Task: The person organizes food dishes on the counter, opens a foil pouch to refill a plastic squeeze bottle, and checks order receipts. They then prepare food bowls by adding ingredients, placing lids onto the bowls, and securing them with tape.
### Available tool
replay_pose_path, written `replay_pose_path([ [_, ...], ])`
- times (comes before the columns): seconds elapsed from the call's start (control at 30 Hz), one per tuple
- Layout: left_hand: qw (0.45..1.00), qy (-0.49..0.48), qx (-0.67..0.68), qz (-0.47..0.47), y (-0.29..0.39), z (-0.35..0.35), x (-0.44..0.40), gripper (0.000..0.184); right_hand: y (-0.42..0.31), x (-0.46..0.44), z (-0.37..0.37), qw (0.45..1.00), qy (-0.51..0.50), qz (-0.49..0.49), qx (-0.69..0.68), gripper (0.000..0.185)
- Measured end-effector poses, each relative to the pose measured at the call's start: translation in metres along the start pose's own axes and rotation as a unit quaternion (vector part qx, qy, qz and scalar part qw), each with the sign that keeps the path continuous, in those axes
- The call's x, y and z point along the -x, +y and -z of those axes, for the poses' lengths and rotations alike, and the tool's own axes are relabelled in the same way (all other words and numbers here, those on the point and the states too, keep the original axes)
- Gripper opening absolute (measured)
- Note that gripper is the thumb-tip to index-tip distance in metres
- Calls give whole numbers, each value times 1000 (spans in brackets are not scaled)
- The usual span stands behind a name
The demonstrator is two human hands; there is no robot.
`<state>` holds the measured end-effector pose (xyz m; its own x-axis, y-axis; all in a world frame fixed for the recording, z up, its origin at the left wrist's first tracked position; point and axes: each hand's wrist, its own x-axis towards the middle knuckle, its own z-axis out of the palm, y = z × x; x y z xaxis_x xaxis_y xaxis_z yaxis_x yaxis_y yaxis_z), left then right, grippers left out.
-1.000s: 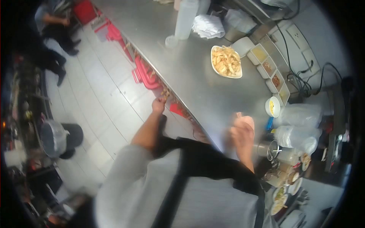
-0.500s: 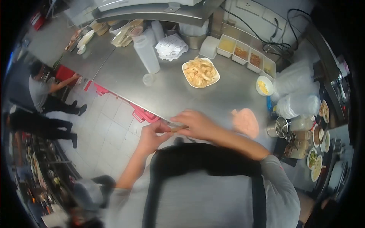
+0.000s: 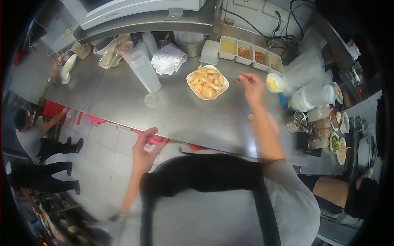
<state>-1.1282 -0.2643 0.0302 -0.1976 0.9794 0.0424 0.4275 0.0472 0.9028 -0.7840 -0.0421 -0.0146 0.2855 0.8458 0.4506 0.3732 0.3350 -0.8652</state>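
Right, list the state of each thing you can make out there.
left hand, open, nothing seen in it
right hand, closed on a small brown piece
white dish, heaped with pale food
row of white tubs, lidless, food inside
small bowl, holding yellow food
bottle, upright
papers, loosely piled
metal pot, lidless, utensil inside

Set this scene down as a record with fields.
Left hand: empty, fingers spread, by the front edge of the grey steel counter
Right hand: pinching a small brown piece
Beside right hand: white squarish ceramic-looking bowl heaped with pale golden food; small round white bowl holding yellow food
Counter back: row of white rectangular tubs
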Motion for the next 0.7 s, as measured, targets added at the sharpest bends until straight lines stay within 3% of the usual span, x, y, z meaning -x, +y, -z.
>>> replay_pose_path([
  [0.07,1000,15,-3,-15,-11,2,6,51,25,-2,-17,985,10,-139,-99,19],
  [0.17,1000,11,-22,9,-27,8,25,57,67,4,-38,994,-1,-105,42,23],
  [0.2,999,12,-43,0,-32,10,31,58,74,8,-44,993,13,-33,109,28],
  [0.23,997,24,-66,-16,-35,14,32,60,72,9,-45,993,-38,-64,91,46],
  [0.27,997,42,-65,-15,-38,18,33,62,84,7,-48,985,-48,-47,161,76],
  [0.3,996,57,-63,-15,-41,21,35,64,53,9,-41,983,-44,-43,171,93],
  [0.37,996,70,-51,9,-41,34,31,66,37,-9,-19,990,-10,30,136,85],
  [0.43,992,56,-31,111,-61,50,18,71,-24,-43,14,977,52,196,64,77],
  [0.47,985,40,-20,166,-73,58,12,73,-70,-56,27,972,75,224,14,73],
  [0.57,986,149,-73,-25,-109,79,-16,81,-221,-72,41,927,130,346,-62,62],
  [0.6,961,153,-213,-91,-119,92,-31,86,-264,-72,38,891,117,435,-48,59],
  [0.7,968,122,-214,-43,-141,138,-74,90,-365,-71,-2,781,59,621,16,55],
])
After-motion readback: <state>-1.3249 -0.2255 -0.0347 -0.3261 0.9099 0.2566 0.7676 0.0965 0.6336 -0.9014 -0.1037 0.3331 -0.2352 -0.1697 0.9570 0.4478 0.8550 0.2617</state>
